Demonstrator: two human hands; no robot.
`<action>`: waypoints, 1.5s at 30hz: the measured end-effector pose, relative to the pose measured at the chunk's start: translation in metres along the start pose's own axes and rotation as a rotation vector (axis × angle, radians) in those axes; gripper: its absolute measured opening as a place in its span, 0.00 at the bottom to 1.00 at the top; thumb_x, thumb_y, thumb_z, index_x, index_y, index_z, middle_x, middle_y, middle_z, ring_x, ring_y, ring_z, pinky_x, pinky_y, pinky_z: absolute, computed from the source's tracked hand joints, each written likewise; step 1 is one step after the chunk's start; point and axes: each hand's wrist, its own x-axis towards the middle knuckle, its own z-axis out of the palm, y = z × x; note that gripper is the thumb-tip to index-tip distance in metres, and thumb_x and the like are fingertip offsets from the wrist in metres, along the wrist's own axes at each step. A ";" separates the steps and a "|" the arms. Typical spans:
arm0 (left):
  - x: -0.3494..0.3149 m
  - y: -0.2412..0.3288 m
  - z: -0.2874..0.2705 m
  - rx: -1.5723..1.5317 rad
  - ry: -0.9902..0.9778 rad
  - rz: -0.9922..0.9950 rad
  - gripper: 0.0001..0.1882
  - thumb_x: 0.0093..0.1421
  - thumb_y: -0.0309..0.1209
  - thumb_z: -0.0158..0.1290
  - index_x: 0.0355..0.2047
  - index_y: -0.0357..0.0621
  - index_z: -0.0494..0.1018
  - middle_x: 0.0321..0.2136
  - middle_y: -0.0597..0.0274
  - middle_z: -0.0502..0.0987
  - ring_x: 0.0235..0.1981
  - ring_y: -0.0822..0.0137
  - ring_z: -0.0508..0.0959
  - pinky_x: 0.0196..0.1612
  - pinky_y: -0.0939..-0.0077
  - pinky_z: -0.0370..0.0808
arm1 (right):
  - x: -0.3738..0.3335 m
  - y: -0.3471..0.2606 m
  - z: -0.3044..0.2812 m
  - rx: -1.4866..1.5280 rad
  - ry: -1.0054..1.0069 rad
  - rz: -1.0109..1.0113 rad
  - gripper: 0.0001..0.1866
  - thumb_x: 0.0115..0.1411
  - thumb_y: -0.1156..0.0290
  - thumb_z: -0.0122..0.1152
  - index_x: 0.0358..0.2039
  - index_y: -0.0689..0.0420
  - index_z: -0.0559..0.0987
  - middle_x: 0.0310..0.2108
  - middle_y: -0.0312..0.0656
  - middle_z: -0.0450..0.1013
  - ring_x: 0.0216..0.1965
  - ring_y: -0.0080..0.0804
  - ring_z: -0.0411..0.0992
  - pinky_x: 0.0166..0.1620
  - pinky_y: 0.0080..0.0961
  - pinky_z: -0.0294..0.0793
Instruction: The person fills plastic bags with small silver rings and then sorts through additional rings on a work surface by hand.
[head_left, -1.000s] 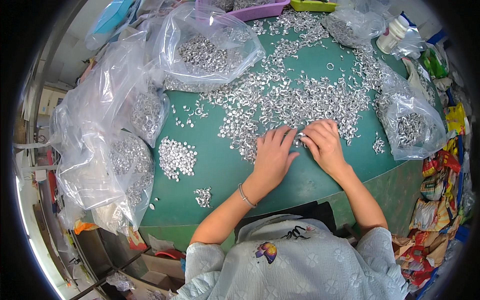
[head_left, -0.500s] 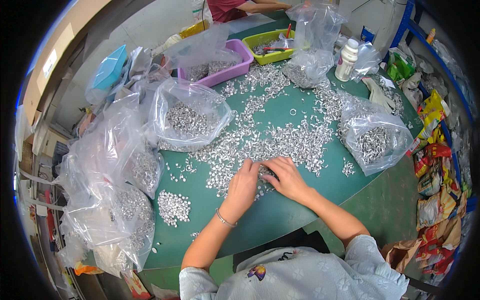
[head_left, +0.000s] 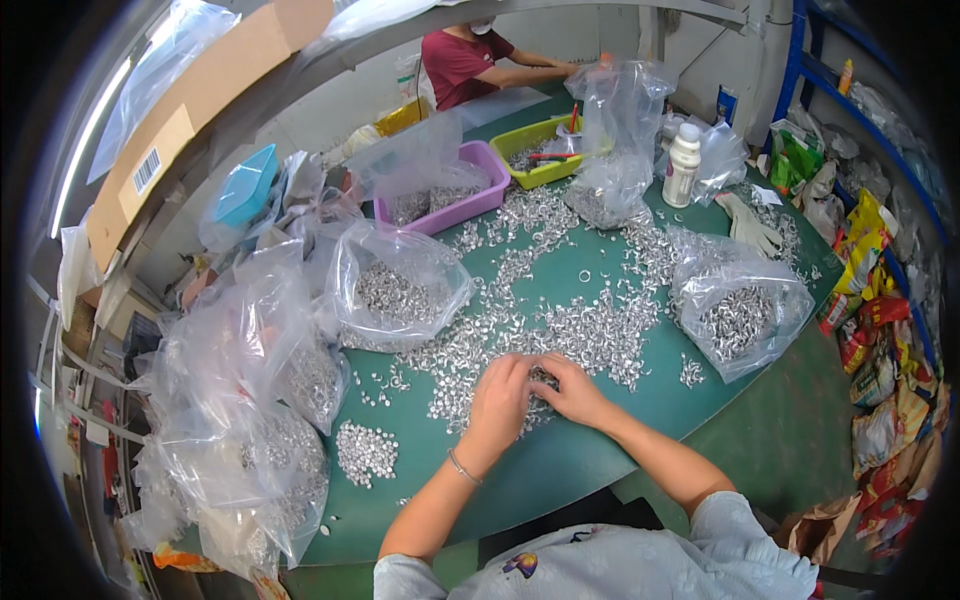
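Note:
Small shiny silver metal pieces, many of them curved like hooks, lie loose in a wide heap (head_left: 598, 335) on the green tabletop (head_left: 585, 440). At the heap's near edge, my left hand (head_left: 497, 402) and my right hand (head_left: 577, 392) meet at the fingertips. Both have their fingers bent inward and closed. Whatever they pinch is too small and too covered to make out. Silver pieces show in the gap between the thumbs and fingers. A separate small pile of flat, roundish silver pieces (head_left: 366, 453) sits left of my left hand.
Clear plastic bags of metal pieces stand at the left (head_left: 395, 295) and right (head_left: 738, 325). Farther back are a purple basket (head_left: 490, 195), a green basket (head_left: 545, 172), a white bottle (head_left: 683, 165) and a glove (head_left: 748, 225). Across the table sits a person in a red shirt (head_left: 455, 65).
The view has tilted up, so everything sits lower in the picture and more of the other person shows. My hands stay together at the heap, fingers slightly shifted.

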 end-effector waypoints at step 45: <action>-0.061 0.018 0.062 0.227 -0.273 -0.341 0.23 0.57 0.23 0.52 0.54 0.40 0.66 0.62 0.51 0.58 0.64 0.41 0.53 0.64 0.45 0.50 | -0.090 0.100 -0.391 -0.281 1.032 0.263 0.11 0.62 0.74 0.54 0.43 0.63 0.77 0.38 0.41 0.74 0.40 0.28 0.71 0.47 0.22 0.67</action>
